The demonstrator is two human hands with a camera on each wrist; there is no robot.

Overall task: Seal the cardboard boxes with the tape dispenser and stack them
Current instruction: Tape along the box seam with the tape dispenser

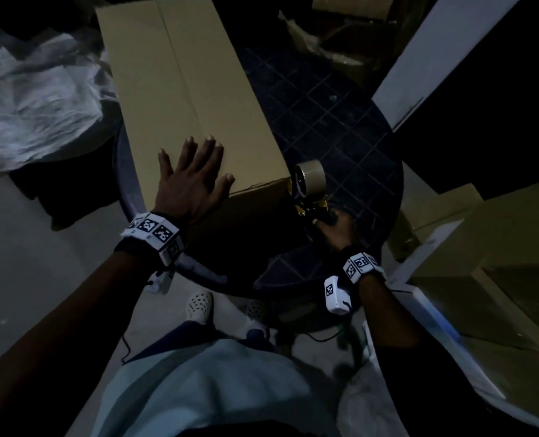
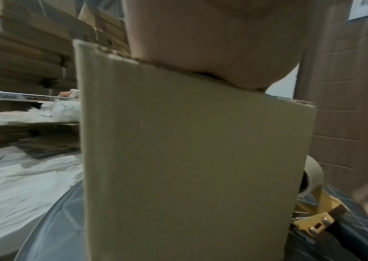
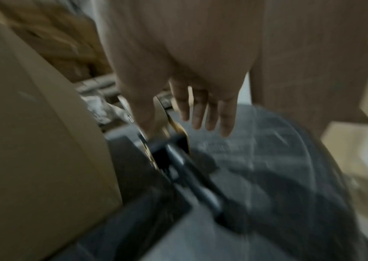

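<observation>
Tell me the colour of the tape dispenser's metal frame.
Gold-yellow frame on the tape dispenser; clearest in the left wrist view.

Head: above, facing down over worktop (image 1: pixel 340 121).
Left wrist: close, level, facing box (image 2: pixel 189 159) end.
Right wrist: close, blurred, facing tape dispenser (image 3: pixel 173 159).
Shared: box, tape dispenser.

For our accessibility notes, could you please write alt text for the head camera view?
A person's left hand presses flat on a long closed cardboard box lying on a dark round table. Their right hand reaches the handle of a tape dispenser beside the box's near corner.
</observation>
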